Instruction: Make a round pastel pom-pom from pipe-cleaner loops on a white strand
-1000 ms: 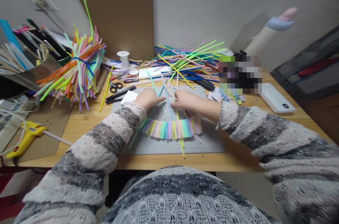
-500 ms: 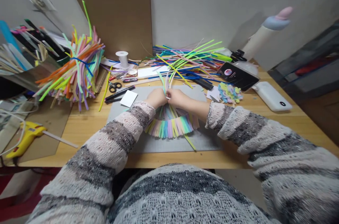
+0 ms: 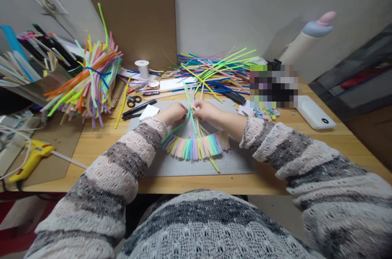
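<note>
My left hand [image 3: 175, 112] and my right hand [image 3: 207, 111] meet over a grey cutting mat [image 3: 239, 163]. Both pinch a gathered bunch of pastel strips [image 3: 191, 95] that stick up between them. Below the hands, the folded ends of the strips fan out in a curved row [image 3: 196, 147] of pink, blue, green, yellow and purple. One loose yellow strip [image 3: 214, 164] pokes out under the fan towards me.
A tied bundle of coloured strips [image 3: 88, 79] lies at the left, a loose heap [image 3: 220, 69] at the back. Scissors [image 3: 134, 99], a black pen [image 3: 139, 108], a white card [image 3: 149, 112], a thread spool [image 3: 142, 68], a yellow glue gun [image 3: 29, 160] and a white box [image 3: 315, 113] surround the mat.
My hands came together from apart and gathered the spread strips into one bunch. The fan below drew in and curved.
</note>
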{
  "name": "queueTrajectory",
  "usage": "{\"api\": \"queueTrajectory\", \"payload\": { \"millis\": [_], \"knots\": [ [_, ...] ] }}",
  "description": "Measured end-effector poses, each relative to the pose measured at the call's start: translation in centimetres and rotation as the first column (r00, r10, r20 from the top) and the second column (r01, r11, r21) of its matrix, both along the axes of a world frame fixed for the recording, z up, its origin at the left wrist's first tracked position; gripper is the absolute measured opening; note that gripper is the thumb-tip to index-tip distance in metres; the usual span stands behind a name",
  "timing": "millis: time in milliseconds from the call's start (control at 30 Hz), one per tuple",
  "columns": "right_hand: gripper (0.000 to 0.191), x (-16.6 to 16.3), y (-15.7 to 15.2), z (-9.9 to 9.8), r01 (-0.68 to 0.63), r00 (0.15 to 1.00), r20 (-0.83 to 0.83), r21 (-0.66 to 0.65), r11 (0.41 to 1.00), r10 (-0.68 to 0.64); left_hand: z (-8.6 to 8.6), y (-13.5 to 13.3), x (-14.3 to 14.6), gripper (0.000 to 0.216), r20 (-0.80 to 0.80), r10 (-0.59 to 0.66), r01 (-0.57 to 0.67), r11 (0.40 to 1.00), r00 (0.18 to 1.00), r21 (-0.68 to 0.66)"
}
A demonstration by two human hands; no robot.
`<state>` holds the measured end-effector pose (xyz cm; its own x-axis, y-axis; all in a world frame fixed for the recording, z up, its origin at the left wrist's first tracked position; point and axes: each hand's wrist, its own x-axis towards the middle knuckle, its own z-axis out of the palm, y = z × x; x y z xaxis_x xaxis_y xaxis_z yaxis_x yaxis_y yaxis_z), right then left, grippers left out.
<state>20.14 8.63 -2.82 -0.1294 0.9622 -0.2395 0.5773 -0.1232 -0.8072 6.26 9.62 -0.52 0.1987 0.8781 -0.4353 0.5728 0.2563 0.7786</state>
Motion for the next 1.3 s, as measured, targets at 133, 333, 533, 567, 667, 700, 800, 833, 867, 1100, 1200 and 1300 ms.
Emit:
{"api": "queueTrajectory", "payload": {
  "millis": [133, 333, 533, 567, 667, 700, 800, 833, 867, 1100, 1200, 1300],
  "knots": [
    [0.018, -0.7, -0.5, 0.4, 0.039, 0.986, -0.159, -0.099, 0.994, -0.055, -0.5, -0.2, -0.1, 0.011, 0.098, 0.070, -0.067, 0.997, 0.993, -0.030],
    [0.017, -1.2, -0.7, 1.0, 0.036, 0.936, -0.345, -0.113, 0.993, -0.073, -0.9, -0.7, -0.2, 0.008, 0.231, 0.142, -0.149, 0.989, 0.962, 0.013],
    [0.023, -1.3, -0.5, 1.2, 0.156, 0.847, -0.524, 0.091, 0.983, -0.086, 0.5, -2.6, -0.2, 0.013, 0.314, 0.184, -0.240, 0.959, 0.931, 0.153],
    [0.023, -1.3, -0.5, 1.4, 0.170, 0.837, -0.541, 0.110, 0.979, -0.084, 0.6, -3.3, -0.5, 0.018, 0.310, 0.201, -0.267, 0.945, 0.929, 0.189],
    [0.022, -0.9, -0.7, 2.0, 0.196, 0.817, -0.572, 0.171, 0.965, -0.065, 0.7, -6.3, -2.0, 0.021, 0.108, 0.152, -0.186, 0.824, 0.982, 0.536],
    [0.022, -0.7, -0.7, 2.2, 0.198, 0.816, -0.576, 0.194, 0.961, -0.052, 0.7, -7.4, -2.5, 0.015, -0.011, 0.040, -0.024, 0.785, 0.999, 0.619],
    [0.024, -0.4, -0.9, 2.7, 0.201, 0.834, -0.549, 0.221, 0.954, -0.049, 0.3, -10.1, -3.6, 0.026, -0.253, -0.332, 0.414, 0.648, 0.909, 0.639],
    [0.024, -0.3, -1.0, 2.9, 0.201, 0.847, -0.528, 0.217, 0.955, -0.058, 0.0, -10.7, -3.8, 0.042, -0.323, -0.418, 0.524, 0.587, 0.849, 0.616],
    [0.025, -0.2, -1.1, 3.0, 0.202, 0.859, -0.508, 0.217, 0.955, -0.067, -0.3, -11.0, -3.9, 0.056, -0.383, -0.462, 0.596, 0.537, 0.800, 0.597],
    [0.021, 0.8, -0.5, 5.7, 0.255, 0.893, -0.449, 0.449, 0.857, -0.030, -2.2, -10.9, -4.1, 0.048, -0.533, -0.428, 0.683, 0.429, 0.730, 0.591],
    [0.016, 2.1, 0.5, 8.0, 0.262, 0.940, -0.338, 0.613, 0.745, -0.053, -2.3, -11.0, -4.5, 0.045, -0.503, -0.462, 0.681, 0.444, 0.731, 0.582],
    [0.013, 3.8, 1.6, 11.4, 0.229, 0.963, -0.270, 0.759, 0.609, -0.026, -2.3, -11.2, -4.8, 0.044, -0.486, -0.495, 0.691, 0.459, 0.720, 0.558]
  ]
}}
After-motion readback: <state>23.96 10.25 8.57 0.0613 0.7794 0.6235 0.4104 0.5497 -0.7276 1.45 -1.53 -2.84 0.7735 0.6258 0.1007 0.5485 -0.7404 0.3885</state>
